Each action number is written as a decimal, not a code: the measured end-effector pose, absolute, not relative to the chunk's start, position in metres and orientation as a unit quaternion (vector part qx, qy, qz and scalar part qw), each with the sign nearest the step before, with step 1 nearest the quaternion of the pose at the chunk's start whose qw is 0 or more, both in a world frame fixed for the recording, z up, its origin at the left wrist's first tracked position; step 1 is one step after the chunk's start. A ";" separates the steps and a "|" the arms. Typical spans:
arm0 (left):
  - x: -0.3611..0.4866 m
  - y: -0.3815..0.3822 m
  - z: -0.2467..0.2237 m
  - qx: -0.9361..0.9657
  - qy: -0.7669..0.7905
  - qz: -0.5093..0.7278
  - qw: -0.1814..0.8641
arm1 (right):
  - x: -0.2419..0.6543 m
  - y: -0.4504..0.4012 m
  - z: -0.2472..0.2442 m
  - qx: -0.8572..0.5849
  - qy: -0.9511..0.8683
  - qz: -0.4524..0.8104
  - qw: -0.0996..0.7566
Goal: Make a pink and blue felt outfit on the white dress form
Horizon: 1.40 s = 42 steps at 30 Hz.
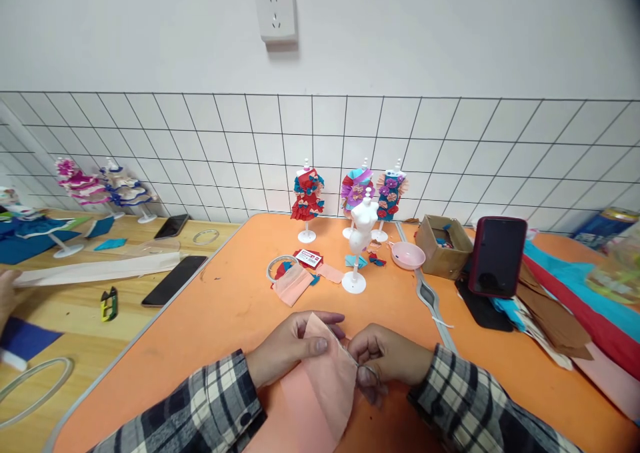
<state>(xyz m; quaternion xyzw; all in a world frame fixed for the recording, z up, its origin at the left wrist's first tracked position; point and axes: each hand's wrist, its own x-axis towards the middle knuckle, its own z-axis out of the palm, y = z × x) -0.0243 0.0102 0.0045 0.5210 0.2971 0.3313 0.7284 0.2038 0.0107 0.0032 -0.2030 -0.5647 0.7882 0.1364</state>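
Pinched narrow, thumb on top and fingers behind, the left hand (293, 351) holds a folded peach cloth (334, 386) near its upper tip. Curled closed, the right hand (387, 356) has its grip on small metal scissors (370, 371), a looped handle showing at the fingers and the blade end at the cloth's right edge; how far the blades stand apart cannot be told. Between the hands, the cloth spreads down over the near part of the orange surface (215, 339). Beyond them lie a peach scrap (293, 286) and a red-and-white label (308, 258). Right of these, a bare white mannequin (364, 221) stands upright, with a pink dish (407, 255), an open cardboard box (444, 253) and a smartphone (499, 256) farther right. Behind, three dressed mannequins (307, 196) stand before the wall. Far left, another person's hand (6, 296) touches a pale strip (100, 269).
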 end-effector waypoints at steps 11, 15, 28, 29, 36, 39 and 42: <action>-0.020 0.009 0.002 0.532 0.295 0.329 0.722 | 0.200 0.009 -0.004 -0.175 -0.547 0.811 0.106; -0.021 0.009 0.000 0.550 0.319 0.335 0.696 | 0.202 0.008 -0.005 -0.187 -0.555 0.803 0.108; -0.019 0.008 -0.001 0.591 0.272 0.316 0.690 | 0.201 0.011 -0.013 -0.188 -0.518 0.829 0.099; -0.019 0.008 -0.001 0.586 0.275 0.318 0.693 | 0.201 0.011 -0.012 -0.193 -0.523 0.824 0.101; -0.022 0.008 0.004 0.498 0.308 0.369 0.722 | 0.201 0.012 -0.010 -0.216 -0.531 0.808 0.135; -0.021 0.009 0.006 0.529 0.316 0.363 0.699 | 0.200 0.010 -0.013 -0.199 -0.527 0.816 0.130; -0.019 0.008 0.005 0.547 0.303 0.343 0.701 | 0.200 0.010 -0.014 -0.179 -0.524 0.823 0.125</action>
